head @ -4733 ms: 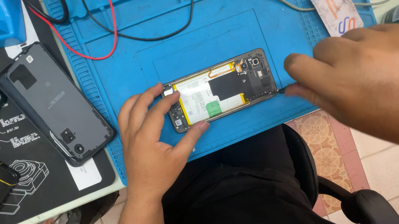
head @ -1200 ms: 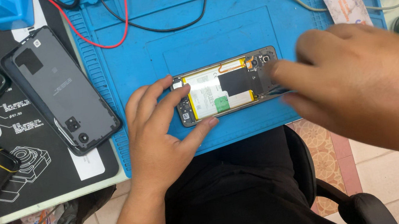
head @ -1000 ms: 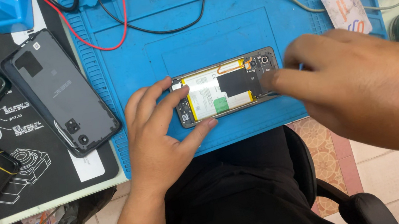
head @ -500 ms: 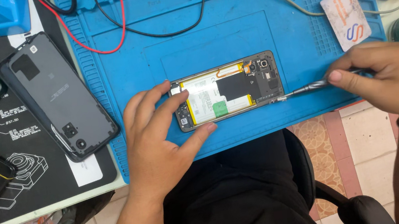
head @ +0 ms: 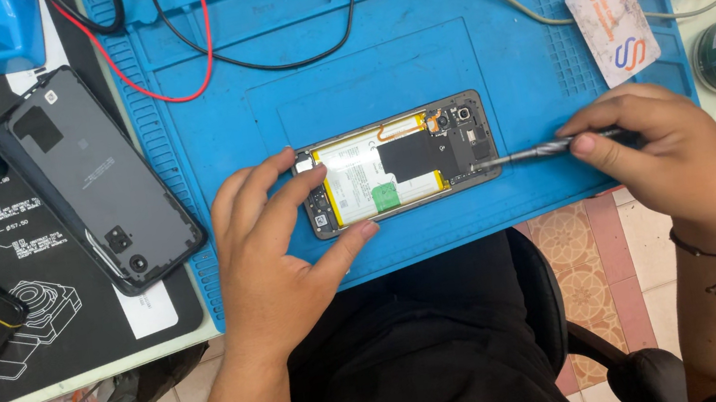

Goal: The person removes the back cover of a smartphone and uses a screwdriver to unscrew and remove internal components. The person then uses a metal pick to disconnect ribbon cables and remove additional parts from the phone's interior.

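On the blue mat [head: 487, 49] our left hand [head: 276, 251] pins the opened phone [head: 400, 164], fingers spread along its edges to steady it; our right hand [head: 667, 150] pinches a screwdriver [head: 535, 151], tip at the phone's corner.

**Layout of the bench, seen from above**

An opened phone [head: 398, 167] lies on the work mat [head: 447, 36], near its front edge. The left hand [head: 277, 260] rests at the phone's left end; the right hand [head: 653, 152], to the right, holds a screwdriver [head: 530, 152] whose tip meets the phone's right end. A back cover [head: 95, 179] lies left of the mat, a card [head: 613, 26] behind the right hand.
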